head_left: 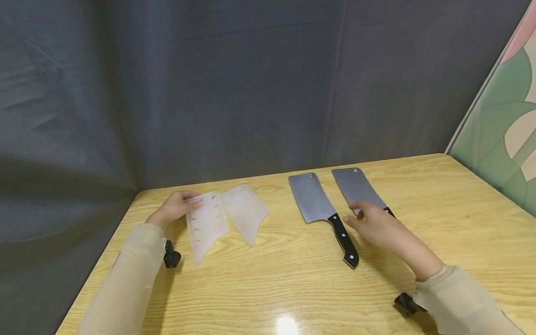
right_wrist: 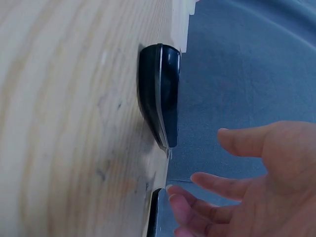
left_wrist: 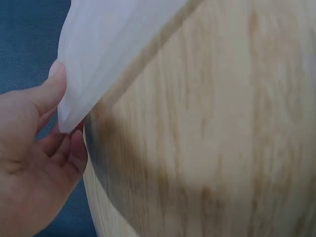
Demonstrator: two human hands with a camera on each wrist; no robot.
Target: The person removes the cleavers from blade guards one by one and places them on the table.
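Head view: on the table (head_left: 293,288) lie two cleavers, one (head_left: 320,209) left of the other (head_left: 356,186). Right hand (head_left: 377,228), fingers loosely spread, hovers over the right cleaver's handle. Left hand (head_left: 173,207) pinches a translucent sheath (head_left: 207,225); another sheath (head_left: 247,211) lies just beside it.

Staged recording corner: wooden table (head_left: 439,195) against dark fabric backdrop (head_left: 209,93).

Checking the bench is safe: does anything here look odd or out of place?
Nothing is spilled or broken. Two bare cleavers lie flat while both translucent sheaths lie apart from them; the left hand pinches one sheath.
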